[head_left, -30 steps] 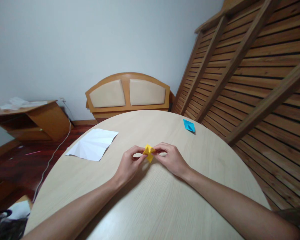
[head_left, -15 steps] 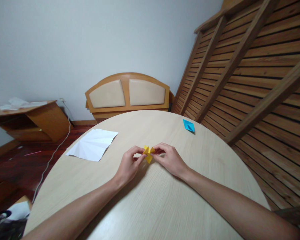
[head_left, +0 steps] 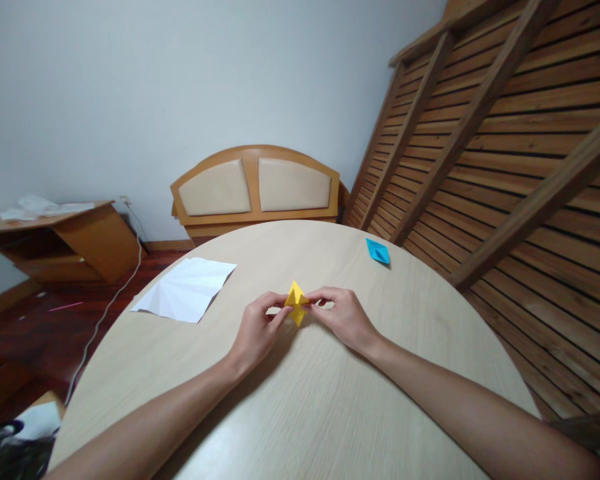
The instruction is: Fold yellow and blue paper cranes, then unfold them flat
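Between my two hands is a small piece of folded yellow origami paper, pointed at its far and near ends, with a raised fold across the middle. My left hand pinches its left corner between thumb and index finger. On the other side, my right hand grips the right corner the same way. The fingertips partly cover both corners. Farther off to the right lies a blue folded paper piece, diamond-shaped with a raised centre. A creased white sheet of paper rests flat to the left.
All this is on a round, light wood table. A wooden headboard stands behind it, and slatted wooden panels lean at the right. At the left are a low cabinet and a white cable along the floor.
The yellow paper's far point now stands out as one whole tip, where before its top was split into flaps. Both hands keep their pinch and have hardly moved.
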The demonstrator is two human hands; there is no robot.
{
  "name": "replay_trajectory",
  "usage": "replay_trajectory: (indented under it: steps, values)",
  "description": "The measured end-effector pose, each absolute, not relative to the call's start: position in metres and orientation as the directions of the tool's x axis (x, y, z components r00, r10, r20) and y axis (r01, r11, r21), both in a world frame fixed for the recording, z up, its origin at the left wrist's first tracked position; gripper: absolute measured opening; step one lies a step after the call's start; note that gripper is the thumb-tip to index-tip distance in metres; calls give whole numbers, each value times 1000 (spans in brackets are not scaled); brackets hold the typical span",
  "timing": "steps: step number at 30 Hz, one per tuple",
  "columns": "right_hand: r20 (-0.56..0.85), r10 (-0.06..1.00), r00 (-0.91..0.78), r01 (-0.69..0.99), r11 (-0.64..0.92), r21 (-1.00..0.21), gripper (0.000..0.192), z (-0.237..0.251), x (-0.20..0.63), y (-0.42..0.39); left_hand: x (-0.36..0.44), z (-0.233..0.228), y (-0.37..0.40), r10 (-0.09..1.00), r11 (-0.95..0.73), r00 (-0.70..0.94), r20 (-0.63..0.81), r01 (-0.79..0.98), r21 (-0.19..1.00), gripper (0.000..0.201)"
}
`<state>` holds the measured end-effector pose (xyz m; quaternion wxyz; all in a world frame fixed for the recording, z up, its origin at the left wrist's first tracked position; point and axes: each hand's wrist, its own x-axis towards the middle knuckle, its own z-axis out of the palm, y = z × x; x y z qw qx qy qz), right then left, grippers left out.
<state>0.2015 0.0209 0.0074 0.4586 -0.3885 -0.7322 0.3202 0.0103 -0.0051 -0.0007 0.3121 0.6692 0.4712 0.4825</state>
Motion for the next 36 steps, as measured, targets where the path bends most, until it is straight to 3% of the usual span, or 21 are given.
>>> replay_trajectory:
  steps: [36]
  values:
    - [451,781,-431,349,606,-715,5,10,200,18,16,5,-7,919,-393,152,363,415,821,21]
